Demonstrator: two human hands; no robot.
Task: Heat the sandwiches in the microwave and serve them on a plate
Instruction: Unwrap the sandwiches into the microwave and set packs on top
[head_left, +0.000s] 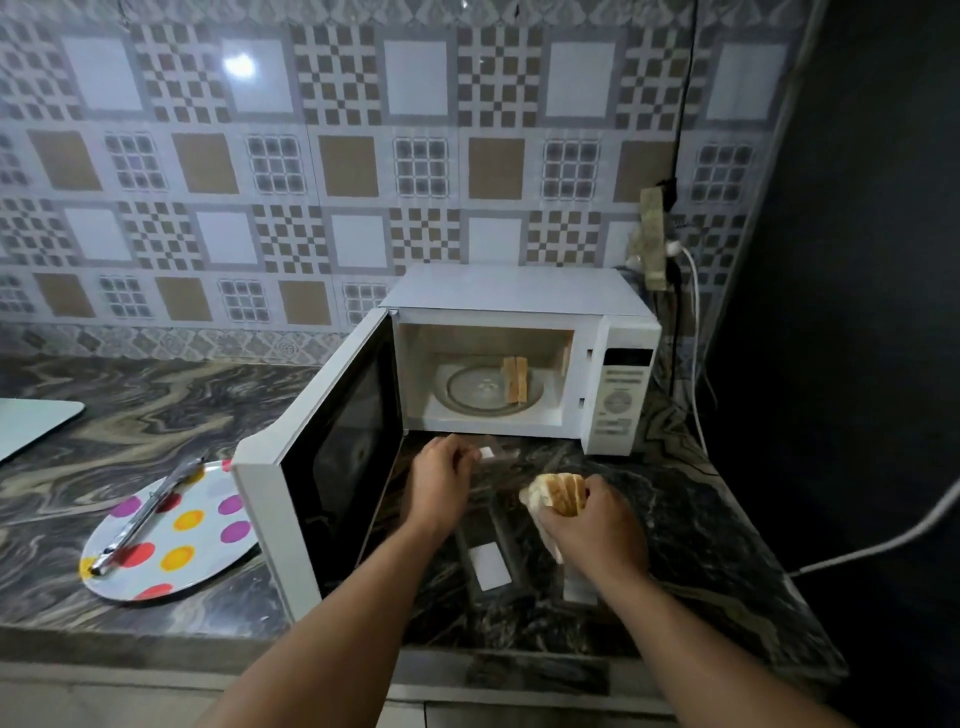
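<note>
Sandwiches: one (515, 379) already stands on the turntable in the open microwave (519, 358), another (563, 493) is clutched in the right hand (592, 525) above the table (701, 519), the left hand (441, 483) pinches a clear wrapper (493, 454), so loading seems underway, next placing it inside.

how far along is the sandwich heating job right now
Early. Done: the microwave door is open and one sandwich stands on the turntable. In hand: the right hand grips a second sandwich above the counter, while the left hand holds what looks like clear packaging. Left: load it, close the door, heat, then serve onto the dotted plate, where tongs rest.
</note>
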